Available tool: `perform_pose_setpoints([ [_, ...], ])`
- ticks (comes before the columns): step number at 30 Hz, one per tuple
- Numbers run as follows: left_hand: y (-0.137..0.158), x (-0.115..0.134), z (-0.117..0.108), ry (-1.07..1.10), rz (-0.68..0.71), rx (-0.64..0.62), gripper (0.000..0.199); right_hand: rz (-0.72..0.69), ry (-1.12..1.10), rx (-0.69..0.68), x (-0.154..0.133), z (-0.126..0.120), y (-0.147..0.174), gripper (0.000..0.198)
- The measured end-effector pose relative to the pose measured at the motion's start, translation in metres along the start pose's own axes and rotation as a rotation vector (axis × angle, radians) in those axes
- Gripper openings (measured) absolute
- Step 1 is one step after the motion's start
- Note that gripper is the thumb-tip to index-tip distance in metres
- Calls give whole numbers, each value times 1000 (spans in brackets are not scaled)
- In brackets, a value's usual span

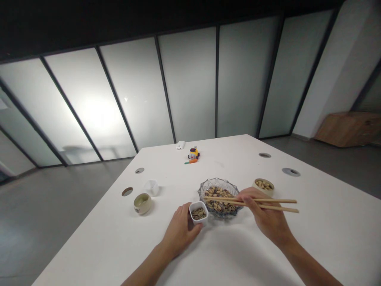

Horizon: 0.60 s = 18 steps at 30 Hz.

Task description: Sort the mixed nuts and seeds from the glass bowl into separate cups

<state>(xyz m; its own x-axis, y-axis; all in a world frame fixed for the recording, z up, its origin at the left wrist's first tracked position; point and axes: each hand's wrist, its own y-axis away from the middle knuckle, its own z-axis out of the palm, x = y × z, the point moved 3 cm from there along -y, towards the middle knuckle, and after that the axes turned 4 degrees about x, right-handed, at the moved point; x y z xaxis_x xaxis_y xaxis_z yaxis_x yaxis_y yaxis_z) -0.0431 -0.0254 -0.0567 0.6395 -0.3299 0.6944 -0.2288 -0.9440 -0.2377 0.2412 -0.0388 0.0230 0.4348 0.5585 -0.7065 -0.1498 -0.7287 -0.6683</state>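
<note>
My left hand [180, 229] is closed around the side of a small white square cup [199, 223] that holds dark striped seeds [198, 213]. In my right hand [264, 216] is a pair of wooden chopsticks [276, 203], their tips over a scalloped clear glass bowl [218, 182]. That bowl holds pistachios [218, 192] mixed with darker seeds. The white cup stands against the bowl's left front side. Whether the chopstick tips pinch anything is too small to tell. Behind my right hand, a pale round bowl [269, 192] contains more pistachios.
To the left are a small green-beige bowl [143, 206] and a translucent white cup [151, 187]. Farther back lie a yellow toy vehicle [193, 153], an orange toy carrot [192, 161] and a white box [180, 145]. The white table [253, 258] has several round cable holes.
</note>
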Motion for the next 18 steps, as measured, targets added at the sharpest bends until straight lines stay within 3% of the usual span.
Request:
perform_pose_setpoints([
  [3, 0, 0, 0, 2, 1, -2, 56, -14, -14, -42, -2, 5, 3, 50],
  [9, 0, -3, 1, 10, -2, 4, 61, -140, 176, -25, 17, -11, -4, 39],
  [18, 0, -1, 1, 14, 4, -13, 58, -62, 165, -193, 31, -6, -4, 39],
])
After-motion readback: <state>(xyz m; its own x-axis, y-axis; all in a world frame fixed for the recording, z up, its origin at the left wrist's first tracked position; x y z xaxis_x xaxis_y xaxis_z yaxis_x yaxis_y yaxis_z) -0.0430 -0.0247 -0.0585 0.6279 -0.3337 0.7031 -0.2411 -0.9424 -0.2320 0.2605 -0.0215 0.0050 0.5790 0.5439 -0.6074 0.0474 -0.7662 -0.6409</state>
